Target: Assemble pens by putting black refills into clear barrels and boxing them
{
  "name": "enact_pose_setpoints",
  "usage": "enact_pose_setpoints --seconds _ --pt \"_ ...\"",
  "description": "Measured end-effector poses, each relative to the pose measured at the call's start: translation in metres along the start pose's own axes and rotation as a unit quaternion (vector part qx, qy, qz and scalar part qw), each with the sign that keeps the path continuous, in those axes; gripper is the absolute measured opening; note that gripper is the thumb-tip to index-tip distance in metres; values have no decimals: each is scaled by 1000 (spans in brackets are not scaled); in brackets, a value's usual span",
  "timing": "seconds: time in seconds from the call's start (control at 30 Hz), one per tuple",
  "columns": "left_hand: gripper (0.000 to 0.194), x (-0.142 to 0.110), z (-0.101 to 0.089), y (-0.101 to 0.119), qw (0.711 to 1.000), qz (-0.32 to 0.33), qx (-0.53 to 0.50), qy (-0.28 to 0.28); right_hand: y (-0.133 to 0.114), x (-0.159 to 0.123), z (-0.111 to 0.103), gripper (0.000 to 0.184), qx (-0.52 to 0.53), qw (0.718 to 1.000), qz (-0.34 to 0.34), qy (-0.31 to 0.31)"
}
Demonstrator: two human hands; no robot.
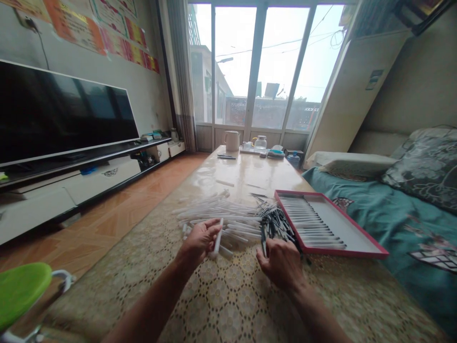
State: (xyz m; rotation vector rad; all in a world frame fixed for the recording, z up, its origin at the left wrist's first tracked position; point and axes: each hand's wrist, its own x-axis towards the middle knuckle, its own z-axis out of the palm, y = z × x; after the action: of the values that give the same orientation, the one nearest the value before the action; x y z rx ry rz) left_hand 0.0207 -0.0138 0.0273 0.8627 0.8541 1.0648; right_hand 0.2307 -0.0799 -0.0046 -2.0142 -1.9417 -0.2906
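My left hand (200,239) is closed around a white pen barrel (217,238), held nearly upright above the table. My right hand (280,261) pinches a dark pen refill (263,237) at the edge of a heap of dark refills (276,221). A pile of white pen barrels (221,214) lies just beyond my left hand. To the right, a shallow red-rimmed box (360,233) holds a row of finished pens (309,221) in its left half.
The long table (228,295) has a patterned lace cover. At its far end stand a white jug (232,140), a glass pot (260,143) and small items. A television (64,114) is left, a teal-covered sofa (410,224) right, a green stool (21,290) bottom left.
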Motion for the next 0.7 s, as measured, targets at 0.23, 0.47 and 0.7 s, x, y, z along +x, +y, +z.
enact_pose_setpoints --seconds 0.23,0.47,0.7 --pt "64 9 28 -36 997 38 -64 -13 -5 -4 0 14 -20 995 48 -81" --pt "51 4 22 -32 996 67 -66 7 4 1 0 13 32 995 88 -41" --pt "10 5 20 -31 993 30 -96 59 2 3 -6 16 277 960 44 -9"
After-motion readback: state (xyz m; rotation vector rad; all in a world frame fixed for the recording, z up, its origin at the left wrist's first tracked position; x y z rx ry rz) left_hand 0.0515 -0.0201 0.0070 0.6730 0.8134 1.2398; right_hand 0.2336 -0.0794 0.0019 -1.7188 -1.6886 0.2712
